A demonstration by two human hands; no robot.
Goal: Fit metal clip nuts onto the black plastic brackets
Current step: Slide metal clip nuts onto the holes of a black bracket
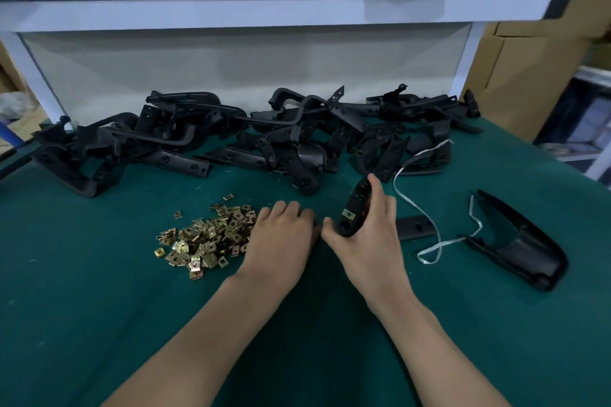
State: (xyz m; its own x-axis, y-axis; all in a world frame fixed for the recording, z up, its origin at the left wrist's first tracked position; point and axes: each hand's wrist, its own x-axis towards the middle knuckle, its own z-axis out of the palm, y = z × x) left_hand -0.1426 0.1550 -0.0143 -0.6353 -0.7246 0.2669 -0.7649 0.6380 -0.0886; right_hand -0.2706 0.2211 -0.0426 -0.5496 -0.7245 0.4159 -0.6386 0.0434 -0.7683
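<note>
Right hand (373, 241) gripping bracket (358, 199), clip nuts (205, 238) beside left hand (282, 235)

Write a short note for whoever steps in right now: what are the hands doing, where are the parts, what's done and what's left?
Right hand: grips a black bracket, tilted up off the green table; one clip nut already sits on it.
Left hand: palm down beside the clip nut pile; whether it holds a nut is hidden.
Bracket heap lies along the back; a lone bracket lies apart on the right.
Left to do: probably the held bracket's open hole, then the heap.
</note>
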